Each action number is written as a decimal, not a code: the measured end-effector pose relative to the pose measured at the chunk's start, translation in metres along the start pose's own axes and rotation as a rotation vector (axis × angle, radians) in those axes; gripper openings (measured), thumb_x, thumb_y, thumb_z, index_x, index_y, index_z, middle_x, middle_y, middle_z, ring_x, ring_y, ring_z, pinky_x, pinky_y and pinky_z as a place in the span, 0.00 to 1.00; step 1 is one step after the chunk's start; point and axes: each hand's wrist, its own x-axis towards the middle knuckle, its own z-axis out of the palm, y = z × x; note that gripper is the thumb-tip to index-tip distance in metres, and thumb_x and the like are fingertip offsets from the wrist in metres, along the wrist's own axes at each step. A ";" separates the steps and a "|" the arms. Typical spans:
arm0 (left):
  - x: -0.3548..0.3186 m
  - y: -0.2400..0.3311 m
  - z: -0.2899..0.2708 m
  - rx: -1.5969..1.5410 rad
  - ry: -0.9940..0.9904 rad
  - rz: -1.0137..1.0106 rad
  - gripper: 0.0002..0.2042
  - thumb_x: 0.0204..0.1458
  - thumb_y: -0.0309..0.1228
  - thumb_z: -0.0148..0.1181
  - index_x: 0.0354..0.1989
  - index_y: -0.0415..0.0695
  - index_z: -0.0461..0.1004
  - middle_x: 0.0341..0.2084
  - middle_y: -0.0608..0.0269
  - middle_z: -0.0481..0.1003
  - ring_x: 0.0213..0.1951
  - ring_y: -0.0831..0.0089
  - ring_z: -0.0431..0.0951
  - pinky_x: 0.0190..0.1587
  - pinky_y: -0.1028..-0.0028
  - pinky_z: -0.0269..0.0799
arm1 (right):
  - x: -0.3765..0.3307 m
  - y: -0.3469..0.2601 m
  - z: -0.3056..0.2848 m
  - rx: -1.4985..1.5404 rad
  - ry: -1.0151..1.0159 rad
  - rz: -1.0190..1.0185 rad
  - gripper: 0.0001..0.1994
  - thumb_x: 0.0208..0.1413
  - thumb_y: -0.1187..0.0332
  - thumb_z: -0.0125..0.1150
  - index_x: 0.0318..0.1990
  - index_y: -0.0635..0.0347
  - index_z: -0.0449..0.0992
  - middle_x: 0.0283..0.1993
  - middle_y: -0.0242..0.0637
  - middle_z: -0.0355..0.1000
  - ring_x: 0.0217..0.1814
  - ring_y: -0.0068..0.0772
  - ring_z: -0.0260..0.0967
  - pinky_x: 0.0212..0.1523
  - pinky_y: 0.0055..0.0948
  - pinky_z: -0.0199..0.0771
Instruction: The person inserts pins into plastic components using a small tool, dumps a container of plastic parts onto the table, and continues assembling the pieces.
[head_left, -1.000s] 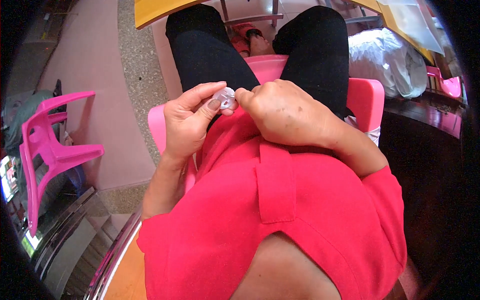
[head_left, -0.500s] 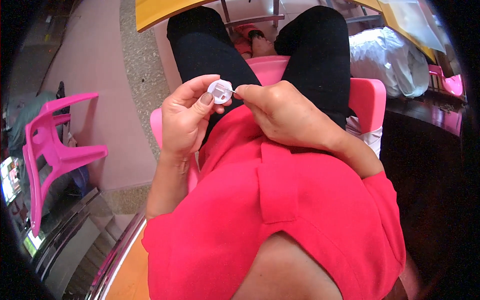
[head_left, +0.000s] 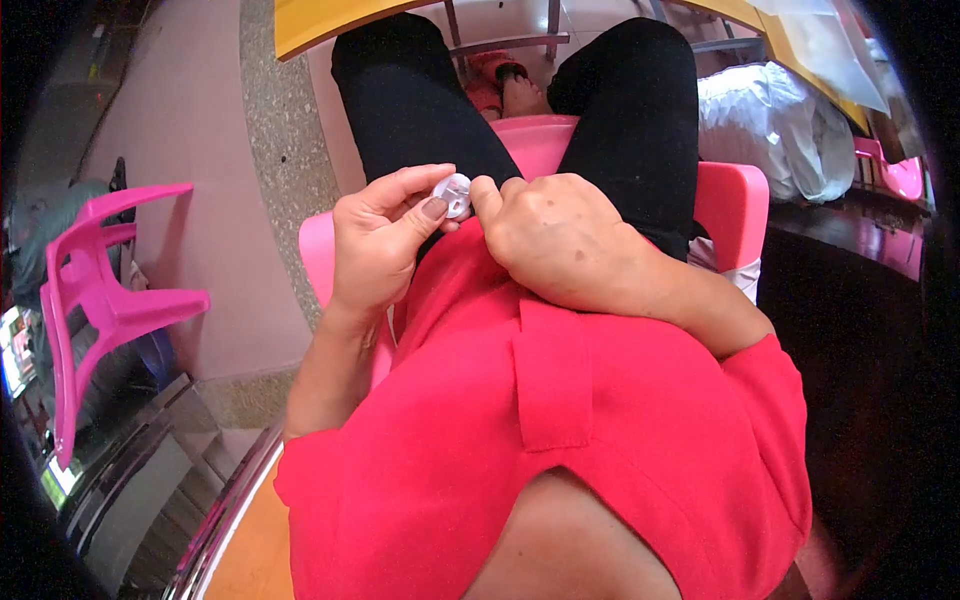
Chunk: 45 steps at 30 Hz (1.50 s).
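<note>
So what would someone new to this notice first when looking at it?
Probably the bright red top, filling the lower middle. Then the small white round piece, pinched in the left hand above the lap, the right hand close beside it. At far left is a vivid pink chair.

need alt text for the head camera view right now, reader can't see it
A left hand pinches a small round white piece above the lap, the curled right hand close beside it. The seated wearer has a red top and black trousers; a pink plastic chair is off to the left.
</note>
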 end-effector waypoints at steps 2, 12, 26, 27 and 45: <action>-0.001 0.000 0.000 0.036 0.018 -0.036 0.12 0.53 0.19 0.56 0.46 0.31 0.72 0.35 0.53 0.77 0.34 0.73 0.77 0.38 0.77 0.75 | 0.001 0.002 0.000 0.001 -0.029 -0.020 0.13 0.44 0.76 0.55 0.39 0.69 0.68 0.25 0.47 0.72 0.26 0.45 0.73 0.25 0.36 0.73; 0.005 0.004 0.000 -0.161 0.014 0.010 0.14 0.51 0.19 0.58 0.47 0.31 0.70 0.38 0.52 0.76 0.37 0.69 0.78 0.39 0.75 0.76 | 0.004 0.012 0.009 0.908 0.099 0.248 0.10 0.54 0.74 0.46 0.39 0.67 0.73 0.33 0.56 0.72 0.37 0.56 0.72 0.36 0.42 0.72; 0.005 0.002 -0.001 -0.144 0.072 0.043 0.13 0.50 0.17 0.58 0.45 0.31 0.70 0.37 0.54 0.76 0.38 0.72 0.77 0.41 0.76 0.76 | 0.007 0.010 0.007 1.250 -0.092 0.412 0.11 0.60 0.70 0.45 0.40 0.67 0.73 0.19 0.34 0.67 0.21 0.21 0.65 0.24 0.25 0.66; 0.005 0.001 -0.001 -0.148 0.069 0.044 0.13 0.49 0.17 0.58 0.45 0.31 0.70 0.37 0.54 0.75 0.38 0.72 0.77 0.41 0.76 0.76 | 0.007 0.011 0.008 1.271 -0.094 0.411 0.11 0.60 0.70 0.45 0.40 0.67 0.73 0.19 0.32 0.67 0.21 0.20 0.64 0.23 0.24 0.65; 0.005 0.000 -0.001 -0.168 0.024 0.059 0.12 0.48 0.15 0.59 0.42 0.32 0.70 0.36 0.53 0.76 0.38 0.69 0.78 0.44 0.74 0.75 | 0.007 0.009 0.014 1.184 -0.071 0.338 0.09 0.62 0.73 0.44 0.40 0.65 0.72 0.18 0.27 0.64 0.20 0.15 0.60 0.22 0.18 0.62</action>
